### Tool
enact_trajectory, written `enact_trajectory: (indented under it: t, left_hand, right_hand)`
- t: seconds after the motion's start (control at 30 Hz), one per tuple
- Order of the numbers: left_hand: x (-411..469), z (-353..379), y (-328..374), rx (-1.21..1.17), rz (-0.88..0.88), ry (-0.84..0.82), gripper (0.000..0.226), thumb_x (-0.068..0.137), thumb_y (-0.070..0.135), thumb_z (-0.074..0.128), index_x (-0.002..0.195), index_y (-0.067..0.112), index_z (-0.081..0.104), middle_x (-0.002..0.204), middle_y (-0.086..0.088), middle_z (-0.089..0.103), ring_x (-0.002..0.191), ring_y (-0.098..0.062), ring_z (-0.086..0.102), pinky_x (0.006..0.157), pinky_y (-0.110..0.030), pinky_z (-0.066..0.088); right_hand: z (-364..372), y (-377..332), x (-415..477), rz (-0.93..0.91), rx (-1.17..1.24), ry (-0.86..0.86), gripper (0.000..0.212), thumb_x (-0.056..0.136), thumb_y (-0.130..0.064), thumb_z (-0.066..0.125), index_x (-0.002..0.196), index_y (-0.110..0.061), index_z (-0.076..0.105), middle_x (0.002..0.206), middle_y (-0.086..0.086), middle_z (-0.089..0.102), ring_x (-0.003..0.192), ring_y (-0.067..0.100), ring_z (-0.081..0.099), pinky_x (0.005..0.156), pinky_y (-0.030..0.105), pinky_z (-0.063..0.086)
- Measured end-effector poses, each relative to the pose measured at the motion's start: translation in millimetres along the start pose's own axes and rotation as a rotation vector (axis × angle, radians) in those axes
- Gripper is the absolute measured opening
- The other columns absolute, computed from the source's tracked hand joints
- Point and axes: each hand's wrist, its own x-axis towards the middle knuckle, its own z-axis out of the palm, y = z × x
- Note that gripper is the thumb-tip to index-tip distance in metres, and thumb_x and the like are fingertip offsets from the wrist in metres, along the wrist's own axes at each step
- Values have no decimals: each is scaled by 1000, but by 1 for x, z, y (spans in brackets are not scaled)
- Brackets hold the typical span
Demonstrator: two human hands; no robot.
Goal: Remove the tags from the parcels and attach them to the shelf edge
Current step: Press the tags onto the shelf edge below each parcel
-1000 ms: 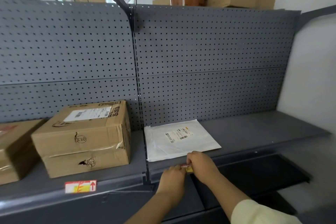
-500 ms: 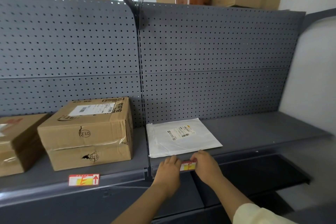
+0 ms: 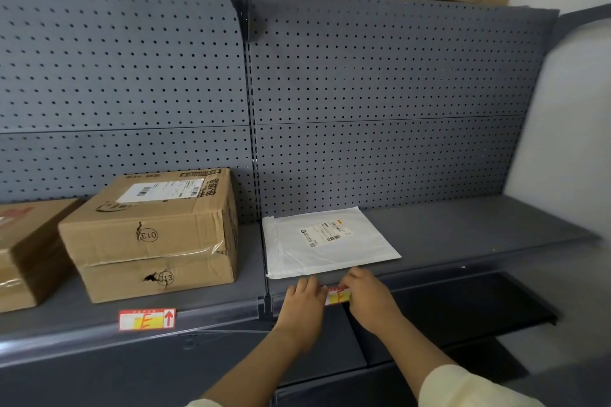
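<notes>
both hands at the shelf edge (image 3: 429, 277) below the white mailer parcel (image 3: 330, 241). left hand (image 3: 305, 302) flat, fingers extended, pressing the left end of a red-and-yellow tag (image 3: 337, 296) against the edge strip. right hand (image 3: 368, 296) likewise flat on the right end; neither hand curls round it. mailer lies flat on the shelf, just behind the tag. second tag (image 3: 147, 319) sits on the edge below the cardboard box marked 013 (image 3: 155, 235).

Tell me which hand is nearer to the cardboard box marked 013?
Left. The left hand lies on the shelf edge just right of the cardboard box; the right hand is farther right, beyond the tag.
</notes>
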Motion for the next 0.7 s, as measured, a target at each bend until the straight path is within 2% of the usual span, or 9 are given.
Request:
enact_trajectory:
  t: [0.17,0.3,0.37,0.5,0.6,0.7]
  left_hand:
    - [-1,-1,2,2,-3,-35,66,86,6,55,147,10,31,144,-13,33,132,-32,33,109,-40,29]
    - [-18,1,-5,-85,-33,-2,73,85,12,56,151,20,25,146,-6,33,134,-28,33,114,-41,23]
    - [-32,2,-16,-134,-75,39,70,86,13,53,150,23,26,147,-2,33,135,-25,33,116,-40,21]
    - [-72,-3,-58,-132,-214,76,56,89,18,51,142,20,36,144,-2,36,134,-23,34,116,-37,21]
    - [-106,-8,-101,-168,-379,137,51,91,16,49,140,23,38,141,0,37,134,-20,35,113,-34,25]
    - [-134,-13,-144,-230,-602,207,47,92,15,48,138,23,39,141,0,37,129,-22,38,105,-33,35]
  right_hand:
    - [5,-5,-3,27,-46,34,35,85,-1,52,116,-14,60,120,4,52,108,21,52,84,30,46]
    - [8,-29,-1,37,-111,101,31,88,-9,52,118,-13,58,122,5,55,115,23,46,95,33,40]
    - [14,-53,1,-15,-93,144,32,88,-13,53,120,-13,56,123,6,56,114,24,47,97,34,39]
    - [35,-117,1,-276,-110,146,37,81,-14,64,116,-12,56,118,8,58,111,26,51,98,37,40]
    - [50,-165,1,-370,-7,139,38,67,-8,73,104,-12,63,101,8,64,97,28,59,85,39,48]
    - [62,-204,2,-417,62,140,38,73,-2,64,109,-12,61,105,7,62,100,29,58,84,38,46]
